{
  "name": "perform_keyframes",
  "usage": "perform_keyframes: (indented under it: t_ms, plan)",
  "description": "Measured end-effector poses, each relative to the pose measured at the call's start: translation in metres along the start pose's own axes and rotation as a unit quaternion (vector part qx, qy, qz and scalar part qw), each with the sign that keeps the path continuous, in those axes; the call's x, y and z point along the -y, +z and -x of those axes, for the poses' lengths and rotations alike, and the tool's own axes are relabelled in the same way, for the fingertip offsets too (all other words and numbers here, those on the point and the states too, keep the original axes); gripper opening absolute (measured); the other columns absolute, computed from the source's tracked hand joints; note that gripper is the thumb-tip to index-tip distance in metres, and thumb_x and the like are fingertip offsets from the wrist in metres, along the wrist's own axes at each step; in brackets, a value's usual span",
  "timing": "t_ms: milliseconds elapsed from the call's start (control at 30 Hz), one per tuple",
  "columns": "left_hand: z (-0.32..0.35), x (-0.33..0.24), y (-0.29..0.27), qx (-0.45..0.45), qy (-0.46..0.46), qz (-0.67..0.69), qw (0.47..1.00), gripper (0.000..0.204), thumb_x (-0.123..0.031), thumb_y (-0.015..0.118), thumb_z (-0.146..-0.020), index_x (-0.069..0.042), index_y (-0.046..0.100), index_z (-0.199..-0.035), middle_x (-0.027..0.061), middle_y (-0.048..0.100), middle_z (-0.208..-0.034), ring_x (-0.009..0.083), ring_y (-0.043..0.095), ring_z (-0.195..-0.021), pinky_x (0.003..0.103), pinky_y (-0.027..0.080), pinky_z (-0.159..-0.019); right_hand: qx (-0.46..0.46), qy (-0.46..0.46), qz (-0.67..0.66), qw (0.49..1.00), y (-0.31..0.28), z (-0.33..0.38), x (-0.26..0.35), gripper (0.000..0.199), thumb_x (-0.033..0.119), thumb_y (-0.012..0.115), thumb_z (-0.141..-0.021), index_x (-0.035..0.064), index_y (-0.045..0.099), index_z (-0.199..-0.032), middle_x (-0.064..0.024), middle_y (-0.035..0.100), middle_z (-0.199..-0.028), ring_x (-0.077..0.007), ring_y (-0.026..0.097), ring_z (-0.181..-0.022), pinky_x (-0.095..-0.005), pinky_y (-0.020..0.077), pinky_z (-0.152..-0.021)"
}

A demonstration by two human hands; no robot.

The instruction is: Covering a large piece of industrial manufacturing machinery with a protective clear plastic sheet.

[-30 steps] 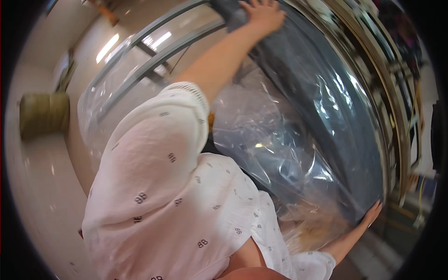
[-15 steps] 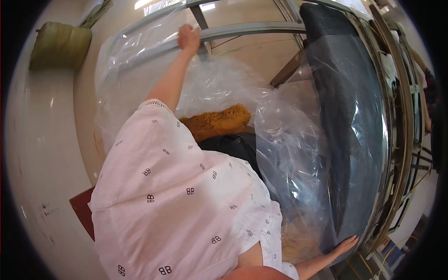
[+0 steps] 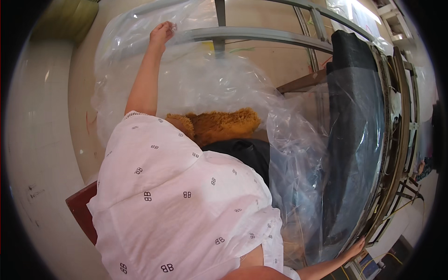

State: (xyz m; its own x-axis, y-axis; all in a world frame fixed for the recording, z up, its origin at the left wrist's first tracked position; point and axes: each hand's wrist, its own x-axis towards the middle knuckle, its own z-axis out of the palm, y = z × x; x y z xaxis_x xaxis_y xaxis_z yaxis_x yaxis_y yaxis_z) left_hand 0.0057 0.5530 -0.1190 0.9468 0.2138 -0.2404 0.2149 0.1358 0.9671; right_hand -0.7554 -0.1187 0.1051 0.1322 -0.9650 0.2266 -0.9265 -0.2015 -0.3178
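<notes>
My left hand (image 3: 162,32), arm stretched out to the far left, is closed on an edge of clear plastic film (image 3: 130,70). The wrinkled film spreads in front of me and runs to the right over a long black sheet-like piece (image 3: 350,154). At the lower right, my right hand (image 3: 357,246) rests at the near end of the black piece, against the edge of a frame. Its fingers are small and partly hidden there. Golden-brown shaggy fabric (image 3: 228,123) lies by my lap, next to dark cloth (image 3: 249,151).
Grey metal rails (image 3: 261,33) cross the far side. Long narrow frames (image 3: 403,116) stand along the right, with a yellow cord (image 3: 394,256) near them. A green bundle (image 3: 63,18) sits at the far left, and a dark red board (image 3: 83,210) is beside me.
My left hand has moved left with the film, which spreads wider. My right hand has slid off the black piece's surface to its outer edge. The view has shifted.
</notes>
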Motion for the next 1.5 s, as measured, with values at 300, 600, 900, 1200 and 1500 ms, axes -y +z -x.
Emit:
perform_keyframes:
  t_ms: [300, 600, 900, 1200, 1500]
  plan:
    - [0.122, -0.047, 0.090, 0.024, 0.012, 0.084, 0.996, 0.019, -0.026, 0.050, -0.090, -0.008, 0.057, -0.093, -0.0032, 0.052, -0.075, 0.0072, 0.045, -0.062, 0.022, 0.039, -0.055, 0.164, -0.219, -0.248, 0.929, 0.008, 0.086, 0.314, 0.033, 0.030, 0.046, -0.093, 0.0080, 0.059, -0.113, -0.0045, 0.062, -0.105, -0.0125, 0.055, -0.097, -0.0277, 0.0405, -0.083]
    - [0.207, -0.077, 0.141, 0.147, 0.210, 0.010, 0.966, 0.028, -0.030, 0.042, -0.096, -0.010, 0.051, -0.078, -0.0056, 0.049, -0.072, 0.0014, 0.038, -0.059, 0.018, 0.030, -0.050, 0.486, -0.271, -0.392, 0.733, 0.073, 0.188, 0.459, 0.027, 0.023, 0.050, -0.091, 0.0038, 0.060, -0.106, -0.0045, 0.063, -0.098, -0.0107, 0.057, -0.089, -0.0236, 0.0422, -0.077]
    - [0.301, -0.091, 0.145, 0.452, 0.109, 0.066, 0.883, 0.009, -0.009, 0.049, -0.092, -0.001, 0.054, -0.088, 0.0019, 0.057, -0.075, 0.0083, 0.055, -0.070, 0.022, 0.044, -0.066, 0.727, -0.079, -0.491, 0.473, 0.147, 0.254, 0.495, 0.024, 0.031, 0.052, -0.090, 0.0081, 0.060, -0.095, 0.0005, 0.059, -0.088, -0.0095, 0.053, -0.085, -0.0240, 0.0404, -0.078]
    - [0.173, -0.091, 0.059, 0.170, -0.054, 0.431, 0.884, 0.012, -0.009, 0.046, -0.091, -0.004, 0.049, -0.081, -0.0017, 0.039, -0.060, 0.0090, 0.037, -0.049, 0.021, 0.039, -0.049, 0.527, 0.084, -0.631, 0.563, 0.182, 0.176, 0.443, 0.018, 0.025, 0.052, -0.091, 0.0085, 0.058, -0.092, -0.0030, 0.062, -0.091, -0.0149, 0.058, -0.087, -0.0318, 0.0454, -0.083]
    - [-0.111, 0.010, -0.264, -0.337, 0.071, 0.287, 0.894, 0.025, -0.013, 0.045, -0.080, -0.003, 0.048, -0.103, 0.0067, 0.059, -0.092, 0.0245, 0.057, -0.078, 0.042, 0.046, -0.059, 0.382, 0.072, -0.758, 0.524, 0.145, 0.106, 0.380, 0.021, 0.025, 0.048, -0.093, 0.0070, 0.056, -0.086, -0.0042, 0.059, -0.082, -0.0141, 0.057, -0.074, -0.0275, 0.0477, -0.070]
